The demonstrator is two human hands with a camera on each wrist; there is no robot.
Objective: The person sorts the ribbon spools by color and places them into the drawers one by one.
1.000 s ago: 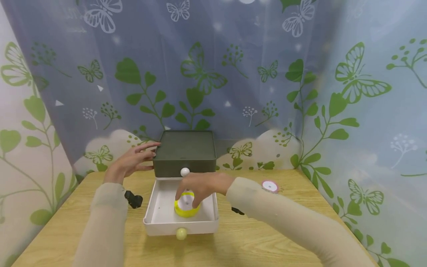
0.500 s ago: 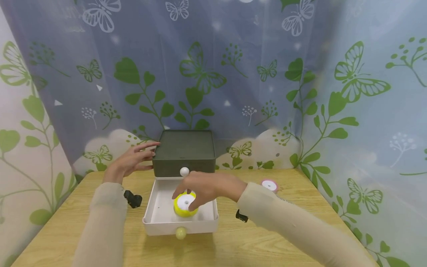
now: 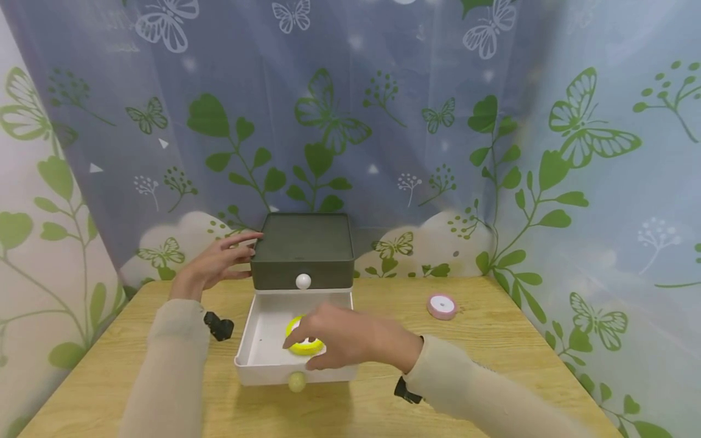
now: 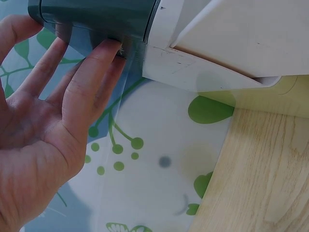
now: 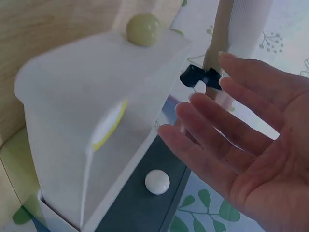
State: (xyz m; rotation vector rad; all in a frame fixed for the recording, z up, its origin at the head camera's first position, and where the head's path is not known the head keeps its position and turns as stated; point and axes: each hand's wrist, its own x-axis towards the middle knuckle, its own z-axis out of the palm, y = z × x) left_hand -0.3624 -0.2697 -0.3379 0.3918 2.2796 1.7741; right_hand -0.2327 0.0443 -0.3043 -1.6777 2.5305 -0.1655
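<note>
A small two-tier drawer cabinet [image 3: 306, 237] with a dark green upper part stands on the table. My left hand [image 3: 210, 267] rests its fingertips against the cabinet's left side, fingers extended, as the left wrist view also shows. The white lower drawer [image 3: 268, 373] is pulled out. Inside it lies a yellow ribbon roll [image 3: 305, 350] with a white core, partly hidden by my right hand [image 3: 350, 334]. That hand hovers over the drawer's front right; its palm [image 5: 275, 169] and loosely spread fingers hold nothing in the right wrist view, apart from the roll.
A pink ribbon roll [image 3: 442, 306] lies on the wooden table [image 3: 416, 365], right of the cabinet. A white knob [image 3: 303, 281] sits on the upper drawer, a pale yellow knob [image 3: 297, 382] on the lower one. A butterfly-patterned curtain [image 3: 350, 121] hangs close behind.
My right hand has let go of the yellow ribbon roll and moved toward me and to the right. The roll stays in the drawer. The left hand keeps its place.
</note>
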